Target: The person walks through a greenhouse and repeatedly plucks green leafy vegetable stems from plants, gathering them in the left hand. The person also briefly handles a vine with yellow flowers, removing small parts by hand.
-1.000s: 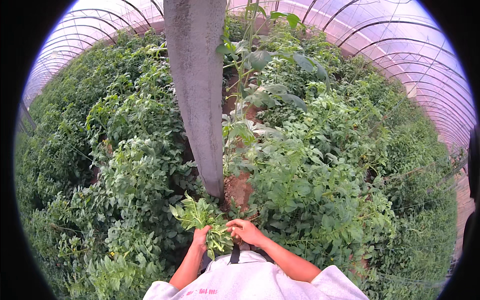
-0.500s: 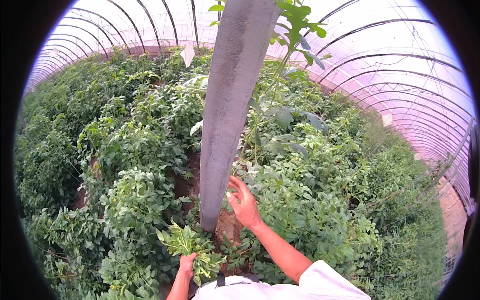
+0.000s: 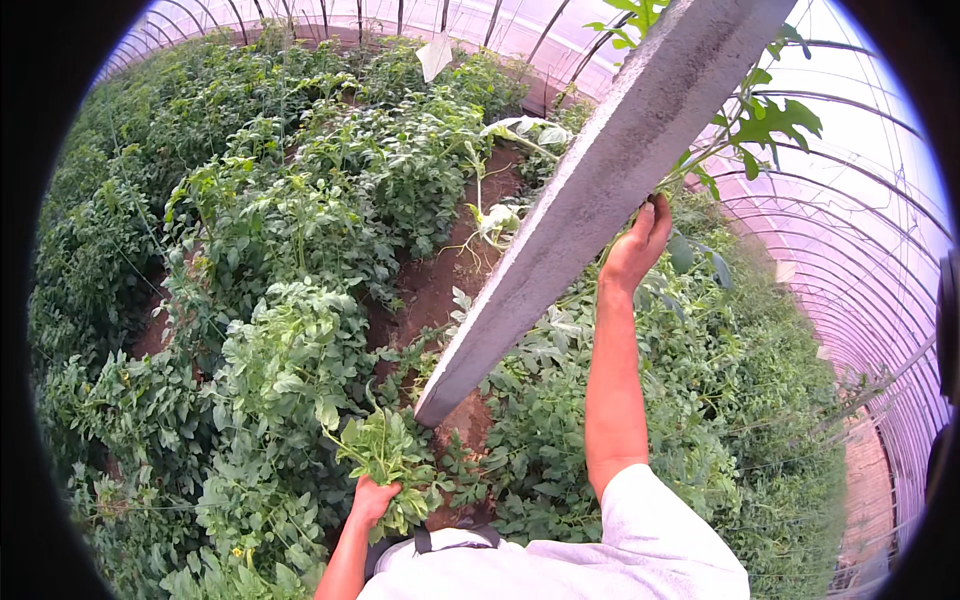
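Observation:
My left hand [image 3: 374, 498] is closed round a bunch of leafy green shoots [image 3: 388, 452], low in front of my body. Up to the right, my right arm is stretched out, and my right hand [image 3: 636, 250] is beside the grey concrete post [image 3: 590, 205]. Its fingers are curled together at the stem of a climbing vine, partly hidden by the fingers and the post. The vine's lobed leaves [image 3: 772, 124] spread above and to the right of that hand.
Dense rows of green plants [image 3: 290, 340] fill both sides. A strip of brown soil [image 3: 425, 290] runs between them, with a pale wilted plant [image 3: 497, 222] on it. Greenhouse hoops [image 3: 830, 200] arch at the right. A white card [image 3: 434, 58] hangs at the back.
My right hand has moved up and to the right along the post, from open fingers to closing at the vine. The view has tilted. My left hand keeps its bunch.

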Available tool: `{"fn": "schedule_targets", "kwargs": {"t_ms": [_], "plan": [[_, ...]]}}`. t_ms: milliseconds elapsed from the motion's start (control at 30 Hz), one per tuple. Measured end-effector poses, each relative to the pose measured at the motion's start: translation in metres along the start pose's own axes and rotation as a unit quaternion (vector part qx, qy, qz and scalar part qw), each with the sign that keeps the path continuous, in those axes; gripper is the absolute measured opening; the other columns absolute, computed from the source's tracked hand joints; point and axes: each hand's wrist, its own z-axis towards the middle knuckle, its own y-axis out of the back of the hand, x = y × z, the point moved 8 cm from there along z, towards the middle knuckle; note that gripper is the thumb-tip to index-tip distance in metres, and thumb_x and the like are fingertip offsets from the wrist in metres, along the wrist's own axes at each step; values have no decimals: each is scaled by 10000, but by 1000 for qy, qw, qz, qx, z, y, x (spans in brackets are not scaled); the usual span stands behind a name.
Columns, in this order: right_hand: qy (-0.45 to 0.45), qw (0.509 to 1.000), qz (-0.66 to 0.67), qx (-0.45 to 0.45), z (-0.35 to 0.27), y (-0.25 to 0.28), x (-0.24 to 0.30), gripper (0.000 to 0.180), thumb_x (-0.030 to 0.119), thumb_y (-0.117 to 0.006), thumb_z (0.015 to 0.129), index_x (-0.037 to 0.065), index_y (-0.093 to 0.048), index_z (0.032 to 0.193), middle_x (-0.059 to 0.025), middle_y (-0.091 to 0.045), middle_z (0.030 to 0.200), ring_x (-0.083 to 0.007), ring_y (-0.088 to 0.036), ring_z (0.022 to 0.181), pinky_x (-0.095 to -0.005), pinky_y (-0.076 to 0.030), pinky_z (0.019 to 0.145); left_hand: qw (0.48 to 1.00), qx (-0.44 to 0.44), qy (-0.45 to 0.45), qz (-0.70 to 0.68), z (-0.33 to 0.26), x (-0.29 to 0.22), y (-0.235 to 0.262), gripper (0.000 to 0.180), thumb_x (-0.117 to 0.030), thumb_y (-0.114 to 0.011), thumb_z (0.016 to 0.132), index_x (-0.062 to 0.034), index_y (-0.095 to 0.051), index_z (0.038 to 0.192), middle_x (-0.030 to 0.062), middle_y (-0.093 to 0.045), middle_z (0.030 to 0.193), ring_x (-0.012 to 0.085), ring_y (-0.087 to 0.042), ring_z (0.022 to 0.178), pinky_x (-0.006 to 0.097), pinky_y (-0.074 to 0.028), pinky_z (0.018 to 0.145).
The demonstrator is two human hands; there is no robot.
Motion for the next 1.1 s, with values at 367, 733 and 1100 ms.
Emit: {"fn": "schedule_targets", "kwargs": {"t_ms": [367,733,1100], "plan": [[73,993,-72,-50,-5,-31,3,522,262,-457,975,-146,-485,1299,-233,-547,1243,-309,-552,1094,-412,-402,1009,991,24,48,121,6,7,54,330,-190,-676,796,2,-688,1064,129,-714,930,199,-660,853,349,-512,810],[84,992,-77,-49,-15,-33,-7,557,264,-460,973,-108,-440,1387,-219,-546,1304,-292,-575,1124,-392,-452,982,998,59,5,28,86,-56,23,380,-107,-695,793,5,-658,1153,98,-716,1042,168,-635,922,327,-503,849],[47,986,-85,-134,-17,-29,-7,488,223,-488,981,-126,-489,1322,-240,-528,1332,-320,-527,1216,-425,-393,1087,994,48,-95,-13,291,-214,-5,324,-95,-647,779,24,-665,1081,49,-688,967,153,-596,867,314,-483,823]]}}
